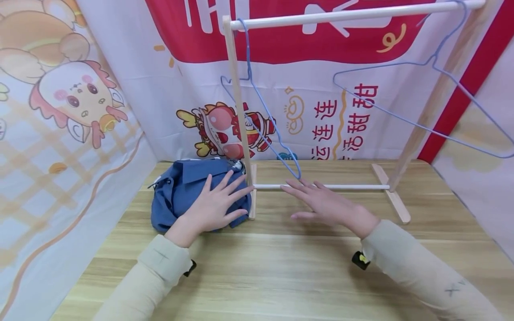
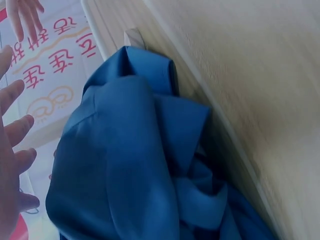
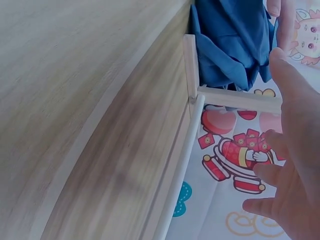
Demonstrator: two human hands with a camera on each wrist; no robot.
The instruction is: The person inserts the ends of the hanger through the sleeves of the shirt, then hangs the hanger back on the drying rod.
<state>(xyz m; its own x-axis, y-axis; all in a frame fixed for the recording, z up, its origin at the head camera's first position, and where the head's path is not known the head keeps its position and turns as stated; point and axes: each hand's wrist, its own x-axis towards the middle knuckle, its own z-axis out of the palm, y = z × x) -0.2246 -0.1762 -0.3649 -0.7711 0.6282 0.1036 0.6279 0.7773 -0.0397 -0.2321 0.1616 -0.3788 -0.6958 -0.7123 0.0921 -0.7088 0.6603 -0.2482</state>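
My left hand (image 1: pixel 217 203) is held with its fingers straight and spread, over the front of a crumpled bundle of blue fabric (image 1: pixel 188 189) in the head view. Whether it touches the fabric I cannot tell; nothing is gripped. To the right, my right hand (image 1: pixel 321 200) is spread near the lower white rod (image 1: pixel 345 187) of a small wooden clothes rack, holding nothing. The bundle (image 2: pixel 120 150) fills the middle of the left wrist view, with the left hand's fingers at the left edge. In the right wrist view, the right hand (image 3: pixel 300 165) is apart from the bundle (image 3: pixel 230 40).
The rack's left post (image 1: pixel 239 98) stands beside the bundle. From its top rod (image 1: pixel 341 16) hang two light-blue hangers, one at the left (image 1: pixel 263 103) and one at the right (image 1: pixel 435 57). Printed cloth walls (image 1: pixel 152 102) enclose the wood-grain table (image 1: pixel 257 276).
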